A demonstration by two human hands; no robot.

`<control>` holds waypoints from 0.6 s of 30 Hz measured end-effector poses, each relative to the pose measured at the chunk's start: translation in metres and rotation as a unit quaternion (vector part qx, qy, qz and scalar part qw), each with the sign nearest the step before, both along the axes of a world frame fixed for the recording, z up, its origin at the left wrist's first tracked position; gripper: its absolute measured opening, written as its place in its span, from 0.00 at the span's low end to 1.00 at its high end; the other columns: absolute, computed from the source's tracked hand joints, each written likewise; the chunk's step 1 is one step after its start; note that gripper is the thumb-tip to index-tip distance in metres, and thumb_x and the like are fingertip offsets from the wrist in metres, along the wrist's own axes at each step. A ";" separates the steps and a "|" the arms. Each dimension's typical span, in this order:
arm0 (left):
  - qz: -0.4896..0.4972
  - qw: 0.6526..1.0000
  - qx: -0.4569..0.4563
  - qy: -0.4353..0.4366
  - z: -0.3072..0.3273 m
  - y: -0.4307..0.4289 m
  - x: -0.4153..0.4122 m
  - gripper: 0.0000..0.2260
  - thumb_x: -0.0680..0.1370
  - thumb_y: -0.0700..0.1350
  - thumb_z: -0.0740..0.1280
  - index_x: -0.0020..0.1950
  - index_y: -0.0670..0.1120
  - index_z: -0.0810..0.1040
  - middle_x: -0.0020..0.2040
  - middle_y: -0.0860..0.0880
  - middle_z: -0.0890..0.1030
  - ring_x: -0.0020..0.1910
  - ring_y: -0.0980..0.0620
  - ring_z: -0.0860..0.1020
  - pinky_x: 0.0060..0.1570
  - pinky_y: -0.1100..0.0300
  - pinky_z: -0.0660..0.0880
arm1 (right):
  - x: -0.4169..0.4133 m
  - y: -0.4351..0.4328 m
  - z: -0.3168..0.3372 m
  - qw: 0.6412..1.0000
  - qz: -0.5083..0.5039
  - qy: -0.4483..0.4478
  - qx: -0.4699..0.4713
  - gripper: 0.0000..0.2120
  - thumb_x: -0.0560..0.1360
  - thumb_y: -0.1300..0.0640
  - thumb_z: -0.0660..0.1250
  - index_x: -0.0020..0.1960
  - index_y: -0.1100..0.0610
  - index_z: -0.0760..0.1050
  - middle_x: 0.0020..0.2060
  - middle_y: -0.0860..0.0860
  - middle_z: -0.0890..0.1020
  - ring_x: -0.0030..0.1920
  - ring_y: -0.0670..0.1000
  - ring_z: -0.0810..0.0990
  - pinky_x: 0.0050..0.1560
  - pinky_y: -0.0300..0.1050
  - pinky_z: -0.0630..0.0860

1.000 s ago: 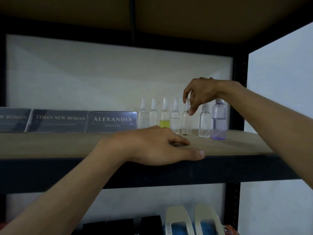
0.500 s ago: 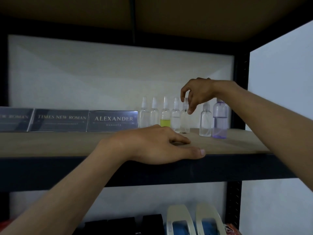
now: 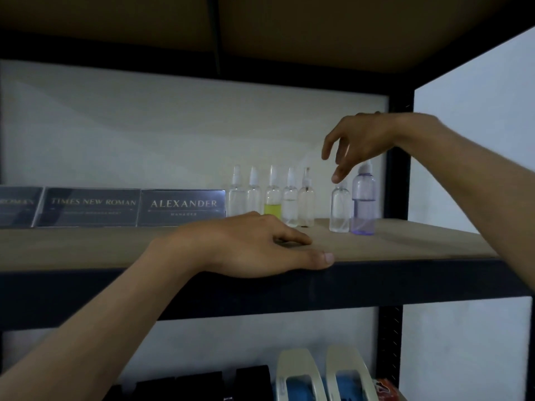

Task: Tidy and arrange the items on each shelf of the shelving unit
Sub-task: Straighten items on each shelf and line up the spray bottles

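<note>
Wooden shelf (image 3: 405,244): "ALEXANDER MANAGER" plate (image 3: 181,207), left hand (image 3: 254,247) flat, right hand (image 3: 356,143) loosely spread, both empty.

Seven spray bottles (image 3: 290,202), three name plaques (image 3: 181,207), two white dispensers (image 3: 295,374), two hands (image 3: 254,246)

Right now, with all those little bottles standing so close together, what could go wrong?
The right hand hangs open just above a small clear bottle that touches the taller purple bottle. A clumsy pinch could tip both. The five bottles to the left stand tightly in a row, so one knocked over might topple the rest. The left hand rests at the shelf edge, close in front of them.
</note>
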State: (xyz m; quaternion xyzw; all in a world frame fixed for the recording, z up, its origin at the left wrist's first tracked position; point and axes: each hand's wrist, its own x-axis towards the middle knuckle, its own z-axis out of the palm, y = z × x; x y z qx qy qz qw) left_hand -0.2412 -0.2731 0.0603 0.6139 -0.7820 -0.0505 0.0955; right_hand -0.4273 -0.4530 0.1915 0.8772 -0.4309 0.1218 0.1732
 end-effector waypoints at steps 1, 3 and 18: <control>0.001 1.000 0.001 0.000 0.001 0.000 -0.001 0.39 0.65 0.78 0.54 0.74 0.65 0.67 0.76 0.61 0.65 0.74 0.56 0.64 0.71 0.55 0.61 | -0.003 0.000 -0.002 1.000 -0.013 0.012 -0.004 0.30 0.63 0.34 0.77 0.61 0.43 0.77 0.51 0.42 0.83 0.58 0.48 0.79 0.68 0.54 0.70; 0.003 1.000 0.001 -0.001 0.002 0.001 -0.001 0.39 0.64 0.78 0.54 0.74 0.65 0.68 0.76 0.61 0.66 0.73 0.57 0.64 0.73 0.54 0.60 | -0.009 -0.001 -0.007 0.998 -0.039 0.031 -0.024 0.33 0.59 0.28 0.74 0.59 0.43 0.77 0.50 0.40 0.81 0.58 0.46 0.75 0.73 0.62 0.61; -0.016 1.000 0.002 0.015 0.004 -0.008 -0.011 0.36 0.67 0.76 0.57 0.73 0.64 0.69 0.74 0.62 0.68 0.72 0.59 0.66 0.65 0.61 0.61 | -0.014 -0.014 -0.026 0.998 -0.028 0.002 -0.048 0.30 0.61 0.29 0.73 0.53 0.49 0.81 0.44 0.42 0.84 0.57 0.48 0.76 0.75 0.71 0.48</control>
